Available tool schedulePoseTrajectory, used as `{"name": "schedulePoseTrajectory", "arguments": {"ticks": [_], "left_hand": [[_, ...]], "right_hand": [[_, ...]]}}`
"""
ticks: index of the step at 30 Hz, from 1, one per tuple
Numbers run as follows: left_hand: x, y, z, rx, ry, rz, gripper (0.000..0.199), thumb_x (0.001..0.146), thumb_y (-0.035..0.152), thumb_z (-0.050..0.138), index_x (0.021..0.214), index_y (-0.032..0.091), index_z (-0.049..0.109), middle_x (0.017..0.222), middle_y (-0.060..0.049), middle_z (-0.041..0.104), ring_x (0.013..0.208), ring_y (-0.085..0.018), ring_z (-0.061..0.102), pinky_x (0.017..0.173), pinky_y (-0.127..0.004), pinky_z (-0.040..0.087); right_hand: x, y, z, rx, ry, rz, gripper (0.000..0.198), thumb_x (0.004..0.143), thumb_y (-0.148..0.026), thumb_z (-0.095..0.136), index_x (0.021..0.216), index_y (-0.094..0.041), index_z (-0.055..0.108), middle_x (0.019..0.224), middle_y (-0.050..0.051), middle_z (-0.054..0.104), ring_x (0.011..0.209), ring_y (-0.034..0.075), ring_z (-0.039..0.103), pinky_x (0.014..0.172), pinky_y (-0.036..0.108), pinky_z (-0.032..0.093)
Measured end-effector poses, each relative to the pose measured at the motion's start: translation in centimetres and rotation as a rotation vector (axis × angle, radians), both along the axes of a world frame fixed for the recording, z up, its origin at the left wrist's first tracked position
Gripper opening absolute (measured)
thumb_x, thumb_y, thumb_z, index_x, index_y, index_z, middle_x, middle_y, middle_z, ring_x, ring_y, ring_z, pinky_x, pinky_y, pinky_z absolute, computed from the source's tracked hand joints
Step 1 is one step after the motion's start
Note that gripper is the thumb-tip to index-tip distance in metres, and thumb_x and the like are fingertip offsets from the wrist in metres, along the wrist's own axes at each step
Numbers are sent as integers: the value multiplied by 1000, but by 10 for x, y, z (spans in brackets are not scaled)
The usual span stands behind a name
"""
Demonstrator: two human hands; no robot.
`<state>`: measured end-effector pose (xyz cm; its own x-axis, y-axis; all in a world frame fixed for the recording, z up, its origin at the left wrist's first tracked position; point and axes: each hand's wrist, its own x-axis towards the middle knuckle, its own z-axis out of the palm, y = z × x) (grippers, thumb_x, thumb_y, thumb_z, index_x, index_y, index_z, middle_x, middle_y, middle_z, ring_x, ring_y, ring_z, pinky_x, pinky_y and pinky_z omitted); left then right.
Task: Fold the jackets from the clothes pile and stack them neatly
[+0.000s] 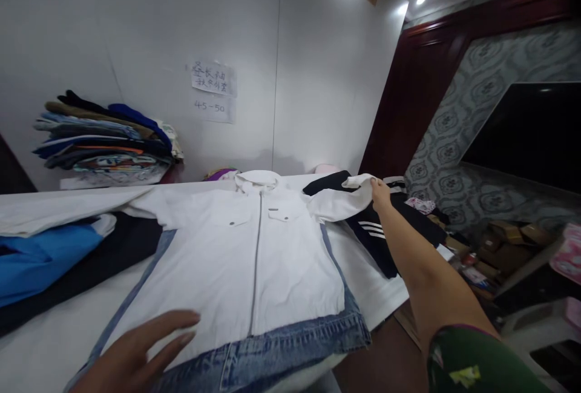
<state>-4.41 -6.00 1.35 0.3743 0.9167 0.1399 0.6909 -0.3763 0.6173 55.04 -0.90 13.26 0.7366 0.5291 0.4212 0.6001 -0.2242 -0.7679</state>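
A white zip-up jacket (227,260) lies spread front side up, its collar toward the wall and its zip running down the middle. Under it is a blue denim garment (290,344), showing at the hem and both sides. My right hand (380,193) pinches the cuff end of the jacket's right-hand sleeve, stretched out to the right. At the lower left my left hand (140,344) hovers over or rests on the jacket's lower front, fingers apart, holding nothing; whether it touches I cannot tell. The jacket's other sleeve reaches out to the left.
Blue and black clothes (49,260) lie on the white table (40,350) at left. Dark striped garments (376,235) lie at right. A folded clothes stack (109,138) stands by the wall, near paper notes (213,91). Cardboard boxes (503,238) and a stool (540,326) are beyond the right edge.
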Motion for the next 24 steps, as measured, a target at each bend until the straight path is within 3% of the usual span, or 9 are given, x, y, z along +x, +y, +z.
{"name": "schedulePoseTrajectory", "arguments": {"ticks": [3,6,8,11,13,16,18,20,24], "left_hand": [[66,8,59,-91,-103,-191,36,75,59,54,94,35,73,109,1,71,102,-26,65,86,-36,53],[144,19,92,-163,-243,-339,39,79,54,54,101,26,71,110,-6,70,100,-26,64,87,-37,51],[193,27,97,-268,-407,-378,45,76,52,60,111,24,66,121,-10,65,107,-27,61,90,-38,49],[245,40,92,-462,-760,-379,53,74,54,63,118,24,62,138,-11,52,121,-28,52,91,-39,48],[261,48,88,-498,-996,-303,51,72,55,65,113,24,63,135,-10,55,123,-28,49,92,-39,48],[262,63,87,-537,-1197,-176,47,69,53,69,103,22,66,123,-9,63,116,-28,54,91,-42,47],[255,76,91,-585,-1252,-150,44,68,51,70,99,21,65,118,-9,64,110,-27,57,90,-43,47],[247,90,98,-596,-1278,-156,39,65,46,72,93,20,64,112,-7,65,106,-25,58,89,-44,47],[242,121,116,-541,-1268,-181,33,62,41,75,81,18,62,98,-5,65,99,-23,59,87,-42,48]], "right_hand": [[-31,10,15,285,144,224,44,89,-46,38,108,-13,60,91,6,68,79,16,62,69,25,48],[-87,8,24,516,277,520,43,82,-53,52,99,-15,65,83,4,69,79,18,63,70,28,49],[-130,-2,22,485,216,653,41,83,-51,53,98,-17,67,86,4,71,86,20,64,76,31,50],[-182,-24,4,328,-41,867,33,88,-44,51,103,-21,69,102,5,71,103,21,62,93,37,46],[-198,-40,-15,216,-246,952,30,91,-38,49,112,-25,67,115,5,68,116,22,56,105,44,36],[-191,-66,-49,106,-333,915,40,89,-34,52,128,-27,56,138,7,52,132,23,42,110,48,28],[-172,-87,-75,43,-238,820,47,87,-35,54,132,-24,53,144,10,45,134,25,38,110,46,31],[-151,-113,-101,-81,-86,709,49,85,-37,55,131,-21,54,139,12,49,129,26,44,105,45,38],[-129,-163,-141,-341,234,550,62,78,-43,60,133,-18,52,121,12,62,100,24,62,84,39,50]]}}
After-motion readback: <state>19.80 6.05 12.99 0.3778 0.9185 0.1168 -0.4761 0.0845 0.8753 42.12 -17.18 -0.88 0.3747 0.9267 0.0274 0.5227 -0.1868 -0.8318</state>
